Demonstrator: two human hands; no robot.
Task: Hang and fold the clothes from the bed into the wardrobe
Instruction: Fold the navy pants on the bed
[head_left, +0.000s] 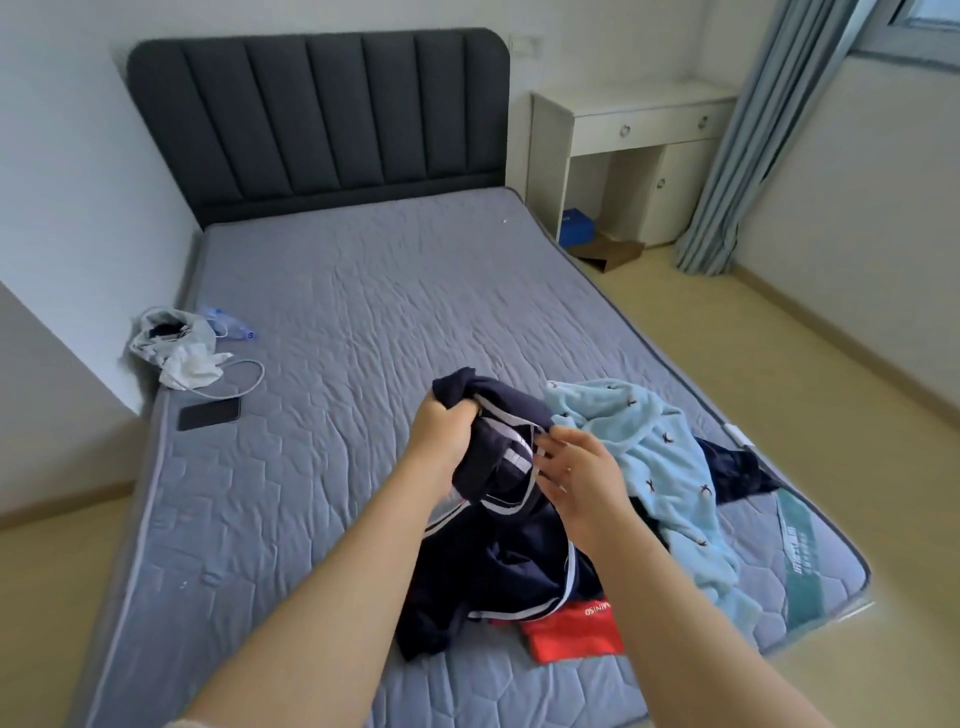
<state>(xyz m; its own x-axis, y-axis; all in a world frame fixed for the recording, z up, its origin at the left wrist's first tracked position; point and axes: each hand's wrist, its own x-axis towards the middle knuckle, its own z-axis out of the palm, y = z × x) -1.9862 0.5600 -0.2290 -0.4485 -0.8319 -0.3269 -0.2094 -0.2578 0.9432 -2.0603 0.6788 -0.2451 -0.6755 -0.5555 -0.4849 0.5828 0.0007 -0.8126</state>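
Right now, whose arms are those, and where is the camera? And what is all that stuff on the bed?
There is no machine here, just a person. The one picture comes from a camera worn on their head. It looks down, so you see their own two arms.

The left hand grips a dark navy garment with white stripes and lifts part of it off the grey mattress. The right hand reaches its fingers to the striped edge. I cannot tell whether they pinch it.

Beside it lies a fluffy light blue garment. A red item sits partly under the navy one. Far left on the bed are a black phone, a white cable and a plastic bag.
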